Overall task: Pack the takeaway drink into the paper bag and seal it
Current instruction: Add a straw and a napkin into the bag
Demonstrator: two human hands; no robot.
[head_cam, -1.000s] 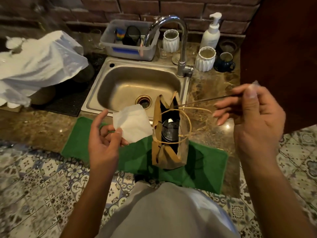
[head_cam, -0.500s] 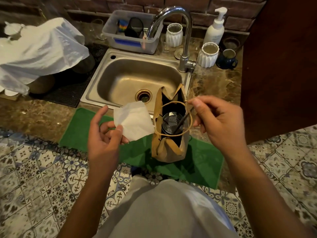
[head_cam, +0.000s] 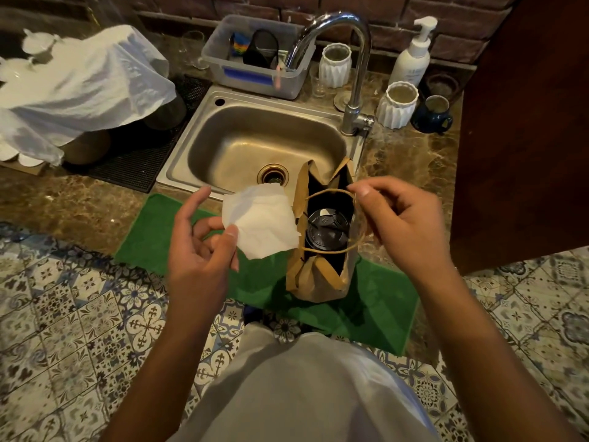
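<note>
With the straw now dropped inside the paper bag (head_cam: pixel 320 275), the right hand (head_cam: pixel 404 224) fingers pinch its twine handle (head_cam: pixel 328 193); the left hand (head_cam: pixel 197 250) holds a napkin (head_cam: pixel 259 223), next in.

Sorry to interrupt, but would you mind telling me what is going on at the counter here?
A person is packing a takeaway drink. The cup with the black lid already stands inside the open paper bag, which sits on a green mat in front of the sink. The right hand is at the bag's twine handles, pinching them at the bag's right side. The left hand holds a white napkin beside the bag. The bag is not yet sealed.
</note>
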